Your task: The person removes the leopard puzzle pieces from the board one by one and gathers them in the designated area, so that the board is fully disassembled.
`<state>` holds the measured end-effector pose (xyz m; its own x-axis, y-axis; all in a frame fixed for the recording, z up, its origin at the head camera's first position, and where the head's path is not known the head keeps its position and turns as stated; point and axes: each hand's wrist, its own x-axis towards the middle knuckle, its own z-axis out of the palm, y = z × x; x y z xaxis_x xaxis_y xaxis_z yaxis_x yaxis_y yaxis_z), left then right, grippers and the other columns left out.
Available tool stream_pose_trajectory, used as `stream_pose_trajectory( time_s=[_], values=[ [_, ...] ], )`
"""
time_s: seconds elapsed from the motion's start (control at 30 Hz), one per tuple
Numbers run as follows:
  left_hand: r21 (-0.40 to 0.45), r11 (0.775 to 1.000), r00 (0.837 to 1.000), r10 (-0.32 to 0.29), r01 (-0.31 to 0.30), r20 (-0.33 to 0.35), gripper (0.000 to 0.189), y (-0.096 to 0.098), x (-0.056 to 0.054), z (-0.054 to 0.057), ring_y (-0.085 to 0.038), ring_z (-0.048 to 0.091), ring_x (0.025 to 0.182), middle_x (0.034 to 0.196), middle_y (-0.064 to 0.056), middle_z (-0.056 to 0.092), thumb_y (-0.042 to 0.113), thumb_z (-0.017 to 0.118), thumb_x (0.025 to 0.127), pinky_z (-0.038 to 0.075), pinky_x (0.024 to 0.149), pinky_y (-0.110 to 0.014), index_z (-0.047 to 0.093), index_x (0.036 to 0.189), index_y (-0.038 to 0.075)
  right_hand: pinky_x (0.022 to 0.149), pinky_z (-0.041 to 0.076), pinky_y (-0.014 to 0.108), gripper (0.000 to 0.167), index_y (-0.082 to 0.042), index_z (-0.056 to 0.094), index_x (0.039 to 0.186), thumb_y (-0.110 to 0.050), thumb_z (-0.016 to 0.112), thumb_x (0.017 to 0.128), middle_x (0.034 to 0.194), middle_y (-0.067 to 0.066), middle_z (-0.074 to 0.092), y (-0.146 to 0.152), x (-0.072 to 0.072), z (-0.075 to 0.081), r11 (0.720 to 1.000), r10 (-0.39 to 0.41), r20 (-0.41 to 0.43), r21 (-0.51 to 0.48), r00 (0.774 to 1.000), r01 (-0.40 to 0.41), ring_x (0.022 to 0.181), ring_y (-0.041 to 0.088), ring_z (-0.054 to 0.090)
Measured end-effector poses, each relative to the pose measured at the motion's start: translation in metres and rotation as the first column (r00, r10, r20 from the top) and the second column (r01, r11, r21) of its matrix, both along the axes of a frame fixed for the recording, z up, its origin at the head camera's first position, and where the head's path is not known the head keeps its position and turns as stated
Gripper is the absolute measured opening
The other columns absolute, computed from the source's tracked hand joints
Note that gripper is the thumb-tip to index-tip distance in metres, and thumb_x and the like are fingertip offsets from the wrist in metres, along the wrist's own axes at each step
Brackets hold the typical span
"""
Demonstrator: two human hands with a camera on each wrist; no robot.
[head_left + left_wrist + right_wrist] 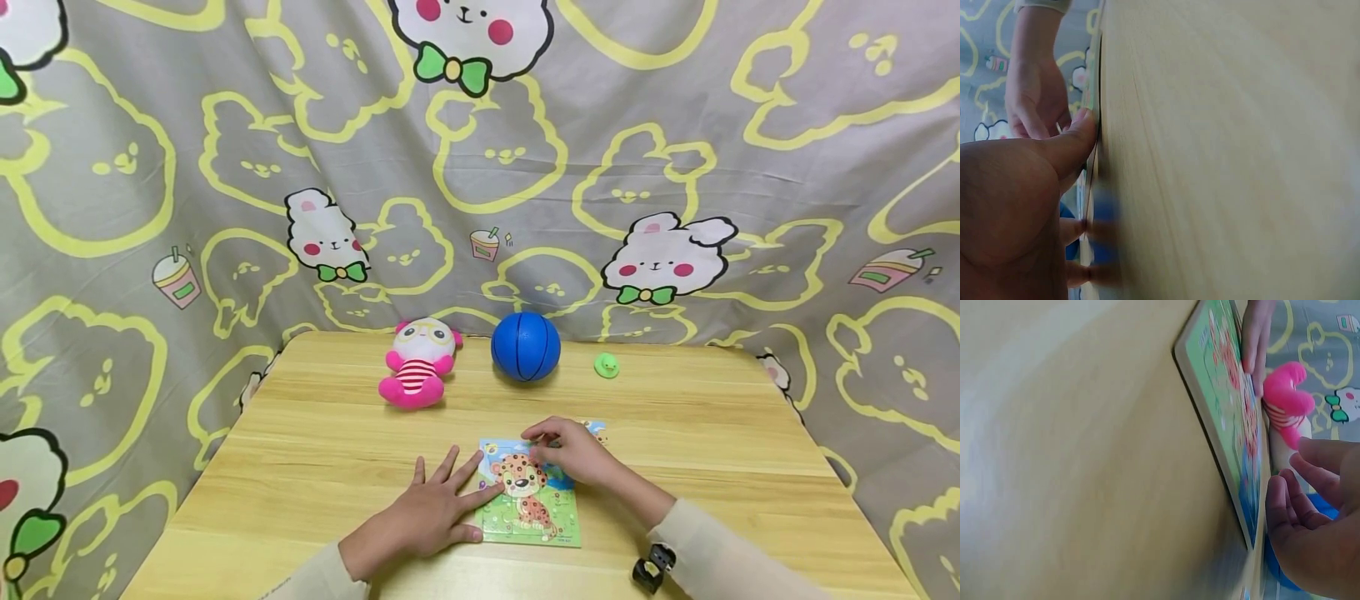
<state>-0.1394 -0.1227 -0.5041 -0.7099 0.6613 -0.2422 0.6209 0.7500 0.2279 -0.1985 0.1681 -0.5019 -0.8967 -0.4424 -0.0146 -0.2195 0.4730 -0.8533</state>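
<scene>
A jigsaw puzzle (525, 521) with a spotted leopard cub on green grass lies flat on the table. My left hand (431, 512) rests at its left side with fingers spread, the index finger reaching onto the picture and the thumb at the lower left edge. My right hand (573, 450) hovers over the puzzle's upper right part, fingers loosely bent. In the right wrist view the right hand (1316, 506) shows no thing between its fingers. Behind that hand, a patterned puzzle piece (597, 429) is partly hidden.
At the back of the table (315, 467) sit a pink and white panda plush (416, 367), a blue ball (525, 347) and a small green duck toy (607, 365). A patterned grey curtain (510, 225) hangs behind. My right wrist wears a black device (654, 568).
</scene>
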Motion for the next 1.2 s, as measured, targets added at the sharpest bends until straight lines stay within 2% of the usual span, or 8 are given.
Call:
stream_pose_trajectory(
  time_s=[0.37,0.57,0.77,0.97,1.2],
  values=[
    [0.009,1.0,1.0,-0.004,0.004,-0.008,0.067,0.0,0.0,-0.001,-0.047,0.008,0.156,0.174,-0.005,0.007,0.07,0.043,0.098,0.021,0.105,-0.084,0.022,0.159,0.055,0.068,0.051,0.025,0.026,-0.004,0.074,0.121,-0.01,0.074,0.095,0.102,0.006,0.066,-0.021,0.009,-0.007,0.999,0.044,-0.007,0.001,0.999,-0.044,0.086,0.016,0.06],
    [0.011,1.0,1.0,-0.003,0.003,-0.004,0.067,-0.001,0.0,-0.002,-0.047,0.007,0.156,0.174,-0.005,0.006,0.071,0.042,0.098,0.021,0.106,-0.084,0.022,0.159,0.055,0.066,0.047,0.024,0.028,-0.007,0.076,0.118,-0.01,0.078,0.091,0.099,0.005,0.063,-0.026,0.011,-0.01,0.998,0.039,-0.029,0.047,0.999,-0.037,0.081,0.015,0.055],
    [0.009,1.0,1.0,-0.001,0.001,-0.006,0.067,0.0,0.0,-0.001,-0.047,0.008,0.156,0.174,-0.005,0.007,0.07,0.043,0.098,0.021,0.106,-0.084,0.021,0.159,0.055,0.067,0.043,0.025,0.031,-0.009,0.077,0.118,-0.013,0.083,0.088,0.098,0.003,0.062,-0.029,0.011,-0.012,0.993,0.049,-0.071,0.109,0.996,-0.041,0.08,0.014,0.05],
    [0.01,1.0,1.0,0.002,-0.002,0.001,0.066,-0.001,0.0,-0.001,-0.047,0.007,0.157,0.174,-0.005,0.007,0.069,0.043,0.098,0.021,0.106,-0.085,0.021,0.159,0.055,0.072,0.044,0.026,0.038,-0.01,0.074,0.122,-0.012,0.084,0.086,0.099,0.0,0.059,-0.031,0.011,-0.012,0.984,0.063,-0.103,0.171,0.993,-0.045,0.084,0.013,0.051],
    [0.011,1.0,1.0,0.005,-0.005,0.005,0.066,0.0,0.0,-0.001,-0.047,0.007,0.157,0.174,-0.005,0.007,0.069,0.044,0.098,0.021,0.106,-0.085,0.022,0.159,0.055,0.078,0.045,0.029,0.031,-0.01,0.073,0.112,-0.01,0.085,0.084,0.098,0.001,0.058,-0.034,0.01,-0.007,0.979,0.077,-0.113,0.195,0.991,-0.054,0.088,0.017,0.053]
  ],
)
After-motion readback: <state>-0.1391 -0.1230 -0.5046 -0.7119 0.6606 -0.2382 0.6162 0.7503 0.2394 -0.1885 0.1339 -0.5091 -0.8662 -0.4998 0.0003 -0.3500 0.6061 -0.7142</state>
